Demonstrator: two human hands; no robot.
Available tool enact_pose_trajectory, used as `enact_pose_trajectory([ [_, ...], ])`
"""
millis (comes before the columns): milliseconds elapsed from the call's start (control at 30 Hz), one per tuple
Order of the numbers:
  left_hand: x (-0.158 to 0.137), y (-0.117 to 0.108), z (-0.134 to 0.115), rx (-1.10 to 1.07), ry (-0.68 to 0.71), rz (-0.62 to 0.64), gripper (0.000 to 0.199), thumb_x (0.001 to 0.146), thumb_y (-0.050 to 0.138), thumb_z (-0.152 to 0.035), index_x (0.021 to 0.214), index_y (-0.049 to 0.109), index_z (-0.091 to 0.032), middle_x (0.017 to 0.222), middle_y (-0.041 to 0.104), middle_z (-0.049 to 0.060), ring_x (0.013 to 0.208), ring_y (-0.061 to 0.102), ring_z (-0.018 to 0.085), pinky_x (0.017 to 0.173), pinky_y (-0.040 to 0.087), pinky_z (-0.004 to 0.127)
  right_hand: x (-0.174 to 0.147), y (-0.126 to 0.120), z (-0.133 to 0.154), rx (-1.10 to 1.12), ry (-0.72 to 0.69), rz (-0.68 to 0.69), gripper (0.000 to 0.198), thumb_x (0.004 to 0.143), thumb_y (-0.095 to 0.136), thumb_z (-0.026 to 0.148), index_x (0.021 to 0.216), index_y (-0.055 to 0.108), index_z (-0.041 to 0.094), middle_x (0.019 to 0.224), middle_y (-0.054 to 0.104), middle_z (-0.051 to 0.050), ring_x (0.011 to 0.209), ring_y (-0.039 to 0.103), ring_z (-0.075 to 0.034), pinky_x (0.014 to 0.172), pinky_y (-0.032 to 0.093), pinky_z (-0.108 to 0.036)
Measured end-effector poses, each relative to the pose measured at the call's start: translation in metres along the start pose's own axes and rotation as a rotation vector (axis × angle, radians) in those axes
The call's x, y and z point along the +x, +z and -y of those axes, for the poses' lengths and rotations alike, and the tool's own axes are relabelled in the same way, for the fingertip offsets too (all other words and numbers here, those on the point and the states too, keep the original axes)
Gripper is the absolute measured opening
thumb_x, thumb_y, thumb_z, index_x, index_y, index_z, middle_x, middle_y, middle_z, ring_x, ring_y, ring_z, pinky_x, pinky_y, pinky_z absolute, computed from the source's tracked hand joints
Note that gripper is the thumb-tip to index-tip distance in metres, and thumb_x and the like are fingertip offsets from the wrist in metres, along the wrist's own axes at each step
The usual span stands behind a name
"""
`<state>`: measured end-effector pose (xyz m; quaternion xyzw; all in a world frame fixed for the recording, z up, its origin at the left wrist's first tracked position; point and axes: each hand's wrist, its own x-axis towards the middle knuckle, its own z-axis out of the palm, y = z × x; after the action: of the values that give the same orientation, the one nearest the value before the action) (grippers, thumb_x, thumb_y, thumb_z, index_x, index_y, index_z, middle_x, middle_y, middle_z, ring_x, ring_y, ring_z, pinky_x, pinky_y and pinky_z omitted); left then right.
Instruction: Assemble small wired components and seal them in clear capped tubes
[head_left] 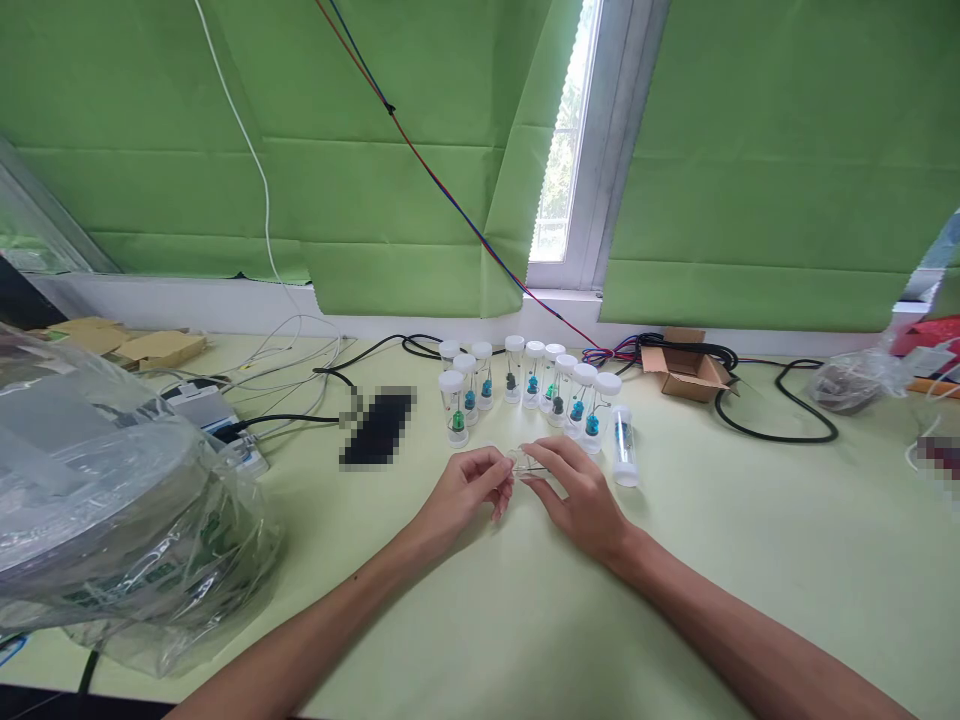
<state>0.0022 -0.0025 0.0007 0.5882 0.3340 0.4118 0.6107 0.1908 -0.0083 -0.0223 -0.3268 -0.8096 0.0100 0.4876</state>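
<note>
Between my hands a small clear tube (528, 464) is held on its side, with a thin dark stem showing inside it. My left hand (466, 485) pinches its left end, fingers curled. The fingers and thumb of my right hand (576, 492) close around the other end, hiding most of it. Just behind stand several clear tubes with white caps (452, 381), holding small blue, green or dark pieces on thin stems. To the right of my right hand, another capped tube (625, 447) with something blue inside appears to lie on the table.
An open cardboard box (688, 375) and black cables (780, 437) are at the back right. A blurred dark object (379, 428) and a white power strip (214, 415) lie to the left. A large plastic-wrapped object (135, 500) fills the table's left side.
</note>
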Motion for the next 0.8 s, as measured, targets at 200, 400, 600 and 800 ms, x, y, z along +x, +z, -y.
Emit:
enact_pose_trajectory([
  [200,-0.0005,-0.0012,0.0,0.037,-0.013,0.006,0.036,0.088,0.062,-0.044,0.066,0.056,-0.016,0.059,0.054,-0.002,0.048,0.049,0.01,0.047,0.04,0.024,0.0004,-0.001,-0.0003,0.0,-0.015,0.019,0.033,0.093,0.056,0.014,0.124,0.057,0.023,0.106,0.063,-0.01,0.099,0.06,-0.024,0.082,0.054,-0.04],
  [400,-0.0013,-0.0001,-0.0081,0.09,-0.053,-0.008,0.037,0.085,0.064,-0.044,0.064,0.056,-0.015,0.054,0.051,-0.003,0.042,0.046,0.008,0.041,0.035,0.022,-0.0007,-0.0006,-0.001,0.001,-0.027,0.043,0.034,0.092,0.056,0.012,0.124,0.057,0.024,0.107,0.063,-0.01,0.099,0.06,-0.024,0.082,0.053,-0.04],
  [600,-0.0007,-0.0023,-0.0062,0.143,-0.095,-0.02,0.04,0.082,0.065,-0.047,0.061,0.055,-0.015,0.049,0.048,-0.004,0.041,0.043,0.007,0.039,0.032,0.02,-0.0012,-0.0012,-0.0011,0.005,-0.038,0.077,0.035,0.092,0.056,0.011,0.124,0.056,0.024,0.107,0.062,-0.01,0.098,0.059,-0.024,0.082,0.052,-0.04],
  [800,0.0004,-0.0051,-0.0033,0.18,-0.095,-0.019,0.044,0.081,0.065,-0.051,0.059,0.054,-0.015,0.046,0.047,-0.004,0.04,0.042,0.007,0.039,0.03,0.02,-0.0007,-0.0007,-0.0017,-0.003,-0.048,0.089,0.035,0.092,0.055,0.01,0.123,0.056,0.024,0.106,0.062,-0.009,0.098,0.059,-0.023,0.083,0.052,-0.039],
])
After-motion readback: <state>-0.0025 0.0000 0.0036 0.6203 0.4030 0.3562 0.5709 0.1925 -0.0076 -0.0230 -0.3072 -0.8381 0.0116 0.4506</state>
